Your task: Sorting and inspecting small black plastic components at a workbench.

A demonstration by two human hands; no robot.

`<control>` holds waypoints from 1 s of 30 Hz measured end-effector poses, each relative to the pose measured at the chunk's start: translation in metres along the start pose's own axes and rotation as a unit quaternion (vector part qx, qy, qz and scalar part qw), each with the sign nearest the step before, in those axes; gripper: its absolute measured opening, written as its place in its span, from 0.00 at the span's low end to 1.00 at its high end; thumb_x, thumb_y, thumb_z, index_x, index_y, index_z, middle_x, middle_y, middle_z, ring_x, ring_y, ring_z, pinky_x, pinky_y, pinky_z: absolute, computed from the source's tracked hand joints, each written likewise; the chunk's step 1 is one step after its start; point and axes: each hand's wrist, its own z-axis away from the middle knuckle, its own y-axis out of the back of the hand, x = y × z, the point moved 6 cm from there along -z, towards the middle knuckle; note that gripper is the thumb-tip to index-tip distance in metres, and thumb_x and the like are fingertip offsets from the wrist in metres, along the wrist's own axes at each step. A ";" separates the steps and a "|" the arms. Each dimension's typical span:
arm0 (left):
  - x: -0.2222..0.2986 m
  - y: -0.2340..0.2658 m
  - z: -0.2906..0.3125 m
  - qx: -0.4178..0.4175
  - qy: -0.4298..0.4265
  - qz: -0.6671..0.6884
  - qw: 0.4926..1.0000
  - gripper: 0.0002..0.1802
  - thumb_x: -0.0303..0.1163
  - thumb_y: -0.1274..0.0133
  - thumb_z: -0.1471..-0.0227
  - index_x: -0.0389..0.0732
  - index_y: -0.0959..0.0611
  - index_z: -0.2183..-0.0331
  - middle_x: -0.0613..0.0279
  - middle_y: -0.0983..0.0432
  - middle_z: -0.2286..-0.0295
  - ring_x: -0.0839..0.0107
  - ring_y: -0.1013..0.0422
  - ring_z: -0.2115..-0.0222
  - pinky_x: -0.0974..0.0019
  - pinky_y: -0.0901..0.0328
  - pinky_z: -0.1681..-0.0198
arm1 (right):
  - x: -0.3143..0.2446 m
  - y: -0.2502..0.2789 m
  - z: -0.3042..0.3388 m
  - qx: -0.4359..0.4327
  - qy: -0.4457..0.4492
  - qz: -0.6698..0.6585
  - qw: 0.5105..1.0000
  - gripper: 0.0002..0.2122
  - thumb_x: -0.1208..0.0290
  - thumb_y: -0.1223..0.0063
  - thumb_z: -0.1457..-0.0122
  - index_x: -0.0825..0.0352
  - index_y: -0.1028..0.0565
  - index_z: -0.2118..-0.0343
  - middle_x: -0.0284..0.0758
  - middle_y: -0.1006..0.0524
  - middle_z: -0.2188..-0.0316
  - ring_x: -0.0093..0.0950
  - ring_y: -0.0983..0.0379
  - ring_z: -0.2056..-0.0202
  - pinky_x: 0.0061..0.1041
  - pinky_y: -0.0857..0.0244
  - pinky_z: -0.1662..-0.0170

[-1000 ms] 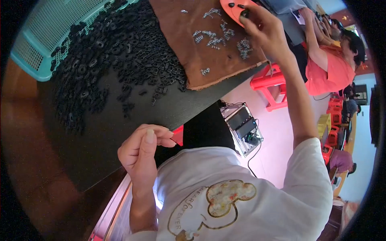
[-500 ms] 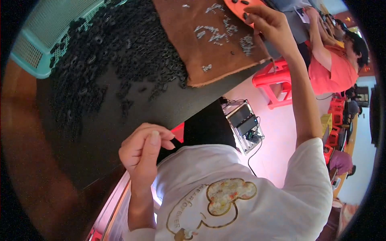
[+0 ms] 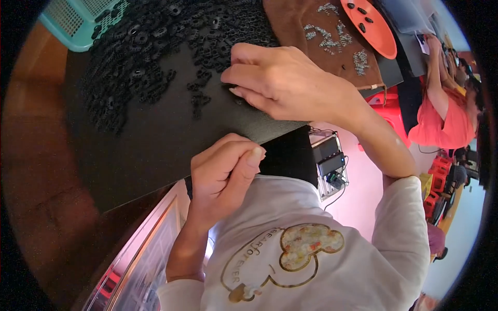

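My right hand [image 3: 282,80] is over the near right edge of a spread heap of small black plastic parts [image 3: 150,52] on the dark table. Its fingers are bent and drawn together with the thumb; whatever is between the tips is hidden. Closer to me, at the table's front edge, my left hand [image 3: 220,173] is closed, the thumb pressed on the curled forefinger. I cannot make out anything inside it. Small metal springs [image 3: 332,39] lie in loose groups on a brown cloth [image 3: 290,23], beyond my right hand. An orange oval plate [image 3: 381,39] holds several black pieces [image 3: 361,27].
A pale green plastic basket [image 3: 78,26] stands at the far left beside the heap. Red stools [image 3: 386,111] and a metal frame with electronic devices [image 3: 329,163] are on the right. Other people sit there, one in a coral-red shirt [image 3: 441,122].
My right hand has moved from the orange plate, left and nearer, to the black parts. My left hand has closed more tightly. The view has shifted, so the table sits higher.
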 end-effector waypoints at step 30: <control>-0.003 0.007 0.000 -0.018 -0.036 -0.017 0.999 0.09 0.25 0.52 0.43 0.31 0.21 0.71 0.56 0.24 0.75 0.74 0.29 0.79 0.72 0.33 0.73 | 0.007 -0.034 -0.077 -0.083 0.006 0.111 0.990 0.05 0.75 0.47 0.49 0.68 0.29 0.71 0.39 0.31 0.69 0.42 0.27 0.68 0.39 0.32 0.69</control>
